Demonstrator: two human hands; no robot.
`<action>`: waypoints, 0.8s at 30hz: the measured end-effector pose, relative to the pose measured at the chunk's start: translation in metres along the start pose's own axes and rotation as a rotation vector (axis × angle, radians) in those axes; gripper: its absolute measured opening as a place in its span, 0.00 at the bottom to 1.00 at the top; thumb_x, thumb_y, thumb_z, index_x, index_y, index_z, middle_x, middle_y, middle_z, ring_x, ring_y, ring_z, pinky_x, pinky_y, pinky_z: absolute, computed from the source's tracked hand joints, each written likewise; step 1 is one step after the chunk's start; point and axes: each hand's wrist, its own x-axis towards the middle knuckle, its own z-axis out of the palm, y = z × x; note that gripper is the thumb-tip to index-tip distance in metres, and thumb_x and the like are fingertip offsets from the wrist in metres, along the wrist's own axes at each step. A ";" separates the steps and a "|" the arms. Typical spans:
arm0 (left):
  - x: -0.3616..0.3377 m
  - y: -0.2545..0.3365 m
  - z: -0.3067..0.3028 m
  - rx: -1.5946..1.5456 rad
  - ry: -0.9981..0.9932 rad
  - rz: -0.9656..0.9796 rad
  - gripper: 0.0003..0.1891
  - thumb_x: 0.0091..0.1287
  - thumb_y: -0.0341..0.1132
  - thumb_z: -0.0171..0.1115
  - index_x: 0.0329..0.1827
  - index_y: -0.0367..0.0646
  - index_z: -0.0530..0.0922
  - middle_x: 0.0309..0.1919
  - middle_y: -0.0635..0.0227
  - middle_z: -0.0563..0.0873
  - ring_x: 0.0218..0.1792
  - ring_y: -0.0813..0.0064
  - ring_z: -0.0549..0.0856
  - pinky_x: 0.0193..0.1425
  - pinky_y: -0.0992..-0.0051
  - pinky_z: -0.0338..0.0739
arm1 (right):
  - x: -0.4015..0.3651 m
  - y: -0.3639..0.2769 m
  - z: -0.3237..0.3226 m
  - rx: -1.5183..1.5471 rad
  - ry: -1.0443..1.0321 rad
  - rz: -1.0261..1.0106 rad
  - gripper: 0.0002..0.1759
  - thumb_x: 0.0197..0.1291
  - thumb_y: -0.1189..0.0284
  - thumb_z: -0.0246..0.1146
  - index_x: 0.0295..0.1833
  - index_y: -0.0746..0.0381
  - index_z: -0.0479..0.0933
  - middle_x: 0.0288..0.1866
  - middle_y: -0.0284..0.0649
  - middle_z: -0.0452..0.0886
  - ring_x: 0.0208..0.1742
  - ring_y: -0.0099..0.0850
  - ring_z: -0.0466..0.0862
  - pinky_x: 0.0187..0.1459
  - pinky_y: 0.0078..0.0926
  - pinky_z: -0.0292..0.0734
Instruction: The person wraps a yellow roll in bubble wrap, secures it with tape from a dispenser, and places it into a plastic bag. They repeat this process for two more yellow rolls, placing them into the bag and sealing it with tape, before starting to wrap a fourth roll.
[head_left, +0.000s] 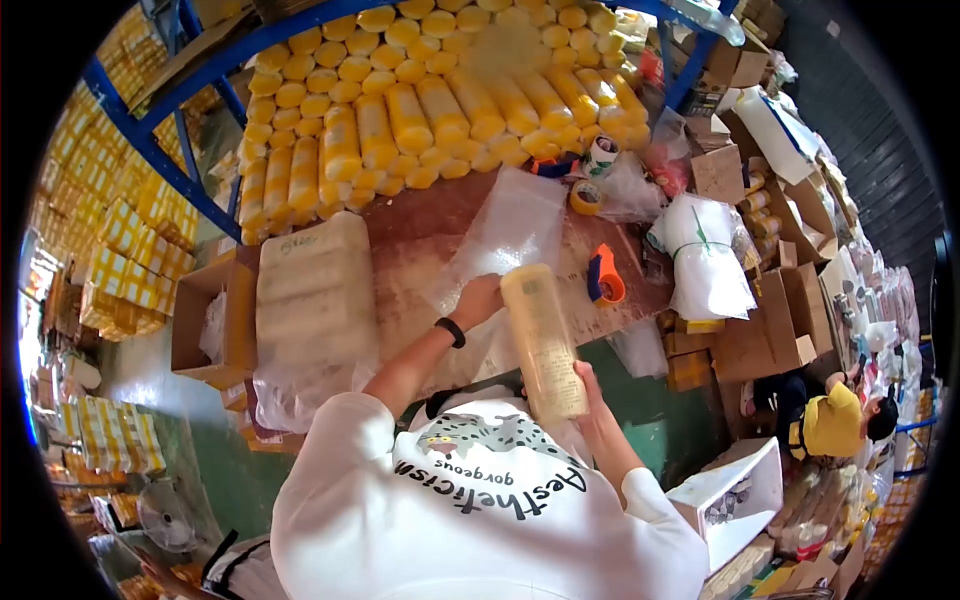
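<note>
A pale yellow, plastic-wrapped cylindrical pack [545, 345] stands tilted in front of my chest, over the table's near edge. My right hand [597, 398] is closed around its lower right side. At the pack's upper left side is my left hand [480, 302], with a black band on its wrist; its fingers are curled, and their tips are partly hidden. A clear plastic bag [515, 215] lies flat on the reddish table [415, 225], just beyond my left hand. To the right of the pack is an orange and blue tape dispenser [605, 276].
Many yellow cylindrical packs [440, 115] are piled at the table's back under a blue frame [135, 125]. A large wrapped bundle [315, 285] and an open carton [215, 320] stand left. White bags [705, 255] lie right. A person in yellow [832, 420] is farther right.
</note>
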 end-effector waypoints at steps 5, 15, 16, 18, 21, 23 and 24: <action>-0.001 0.007 0.020 -0.240 0.063 -0.150 0.07 0.57 0.29 0.63 0.37 0.37 0.78 0.32 0.55 0.84 0.32 0.60 0.84 0.37 0.68 0.78 | -0.002 -0.031 -0.011 0.078 0.008 0.126 0.37 0.58 0.51 0.56 0.63 0.69 0.67 0.55 0.57 0.77 0.52 0.53 0.80 0.53 0.49 0.77; 0.022 0.063 0.012 -0.326 0.070 -0.070 0.05 0.59 0.30 0.63 0.36 0.39 0.79 0.28 0.67 0.82 0.31 0.73 0.81 0.38 0.74 0.76 | -0.020 -0.067 -0.043 -0.178 0.271 0.255 0.26 0.61 0.63 0.60 0.60 0.67 0.69 0.53 0.49 0.79 0.51 0.40 0.82 0.53 0.38 0.78; 0.022 0.072 0.014 -0.270 0.045 -0.026 0.05 0.58 0.30 0.63 0.36 0.40 0.79 0.29 0.66 0.82 0.32 0.71 0.81 0.38 0.72 0.76 | -0.019 -0.067 -0.046 -0.192 0.286 0.256 0.26 0.61 0.63 0.60 0.60 0.67 0.68 0.53 0.49 0.79 0.51 0.40 0.82 0.53 0.38 0.78; 0.019 0.091 0.016 -0.191 0.020 0.135 0.04 0.58 0.29 0.63 0.36 0.41 0.80 0.30 0.66 0.81 0.33 0.67 0.81 0.38 0.71 0.76 | -0.015 -0.066 -0.052 -0.191 0.268 0.248 0.28 0.60 0.62 0.60 0.61 0.67 0.68 0.53 0.49 0.79 0.51 0.40 0.82 0.53 0.38 0.78; 0.004 0.123 0.011 -0.119 0.059 0.391 0.03 0.60 0.27 0.61 0.36 0.42 0.80 0.33 0.66 0.80 0.34 0.63 0.80 0.37 0.71 0.77 | -0.010 -0.064 -0.055 -0.192 0.141 0.176 0.31 0.58 0.61 0.62 0.62 0.68 0.67 0.54 0.50 0.78 0.51 0.41 0.82 0.54 0.39 0.78; -0.008 0.141 -0.001 -0.062 0.131 0.432 0.05 0.60 0.24 0.60 0.37 0.42 0.80 0.34 0.66 0.80 0.36 0.62 0.80 0.38 0.70 0.77 | -0.012 -0.062 -0.054 -0.254 0.014 0.065 0.34 0.56 0.60 0.62 0.63 0.69 0.66 0.54 0.50 0.78 0.51 0.42 0.81 0.54 0.40 0.78; -0.009 0.144 -0.004 -0.027 0.239 0.365 0.05 0.59 0.23 0.60 0.37 0.42 0.80 0.34 0.65 0.80 0.36 0.61 0.80 0.38 0.70 0.77 | -0.014 -0.061 -0.058 -0.211 0.010 0.077 0.35 0.55 0.60 0.62 0.64 0.69 0.66 0.55 0.51 0.78 0.51 0.43 0.81 0.54 0.40 0.77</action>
